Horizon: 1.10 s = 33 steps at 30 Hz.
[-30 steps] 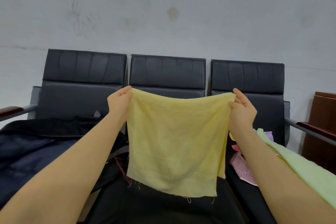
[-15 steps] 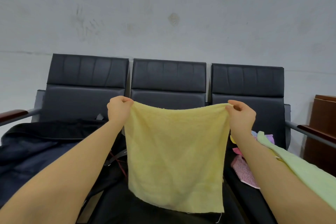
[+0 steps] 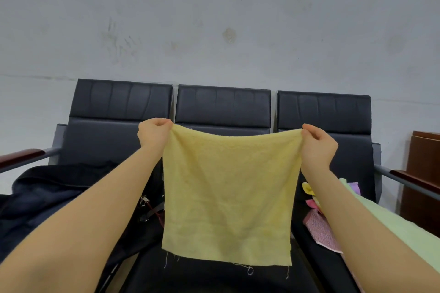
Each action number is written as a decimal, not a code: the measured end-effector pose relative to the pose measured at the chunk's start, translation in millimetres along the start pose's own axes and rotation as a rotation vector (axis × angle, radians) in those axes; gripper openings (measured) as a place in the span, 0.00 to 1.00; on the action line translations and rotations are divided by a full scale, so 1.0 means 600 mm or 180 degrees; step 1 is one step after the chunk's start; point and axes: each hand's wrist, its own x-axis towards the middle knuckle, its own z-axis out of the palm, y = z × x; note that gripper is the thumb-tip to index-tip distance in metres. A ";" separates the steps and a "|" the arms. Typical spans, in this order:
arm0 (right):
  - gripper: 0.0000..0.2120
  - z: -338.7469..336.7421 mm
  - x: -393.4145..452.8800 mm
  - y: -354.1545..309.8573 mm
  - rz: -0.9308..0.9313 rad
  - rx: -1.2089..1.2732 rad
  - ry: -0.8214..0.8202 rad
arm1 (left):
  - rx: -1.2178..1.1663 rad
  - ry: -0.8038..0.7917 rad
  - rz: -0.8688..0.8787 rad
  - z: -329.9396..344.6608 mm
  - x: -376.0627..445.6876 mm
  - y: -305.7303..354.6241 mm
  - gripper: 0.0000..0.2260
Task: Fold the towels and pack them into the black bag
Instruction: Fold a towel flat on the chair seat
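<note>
A yellow towel (image 3: 228,195) hangs flat and unfolded in the air above the middle seat. My left hand (image 3: 153,134) pinches its top left corner. My right hand (image 3: 319,145) pinches the top right corner. Loose threads trail from the towel's bottom edge. The black bag (image 3: 47,200) lies slumped on the left seat, with a strap and buckle (image 3: 147,209) showing beside my left forearm. More towels lie on the right seat: a light green one (image 3: 390,223), a pink patterned one (image 3: 321,231), and yellow, pink and purple pieces (image 3: 309,191) partly hidden behind my right arm.
A row of three black padded seats (image 3: 223,104) stands against a grey wall. Wood-topped metal armrests are at the far left (image 3: 21,156) and the right (image 3: 414,177). A brown wooden cabinet (image 3: 421,181) stands at the right edge.
Both hands closed their fingers onto the towel's top corners. The towel hangs flatter and its bottom edge sits a little higher than half a second ago.
</note>
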 end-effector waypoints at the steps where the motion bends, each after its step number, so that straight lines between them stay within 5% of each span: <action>1: 0.13 -0.003 -0.001 -0.006 0.0006 -0.0006 -0.0014 | -0.0216 -0.0034 -0.0073 -0.002 -0.002 0.006 0.05; 6: 0.16 -0.019 0.000 -0.009 -0.0133 -0.0381 -0.0050 | 0.0091 -0.0399 0.0072 -0.013 -0.002 0.016 0.18; 14: 0.04 -0.043 -0.005 0.006 -0.0467 -0.0961 -0.0001 | 0.1313 -0.0441 0.0681 -0.038 -0.016 -0.007 0.07; 23: 0.06 -0.044 -0.022 -0.013 -0.0443 -0.0588 0.0013 | 0.0381 -0.0024 0.0056 -0.035 -0.042 0.010 0.10; 33: 0.09 -0.068 -0.037 -0.014 -0.0179 -0.0565 0.0092 | 0.0229 0.0058 0.0156 -0.045 -0.070 0.005 0.10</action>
